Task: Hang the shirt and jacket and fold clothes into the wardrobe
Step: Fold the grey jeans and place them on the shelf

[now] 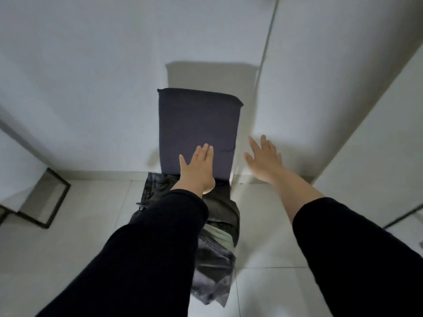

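A dark navy folded garment (196, 120) lies flat as a neat rectangle on a white surface (103, 99). My left hand (196, 170) rests palm down on its near edge, fingers straight, gripping nothing. My right hand (263, 159) is spread open just right of the garment, over the white surface and apart from the cloth. Both arms wear black sleeves. Below the folded piece, a bundle of dark grey and black clothes (217, 236) with a strip of pale green in it hangs or lies under my left forearm; what it rests on is hidden.
Pale floor tiles (274, 225) lie below the white surface. A black metal frame (45, 202) stands on the floor at the left. A white panel (377, 133) rises diagonally on the right, with a seam in the white surface beside it.
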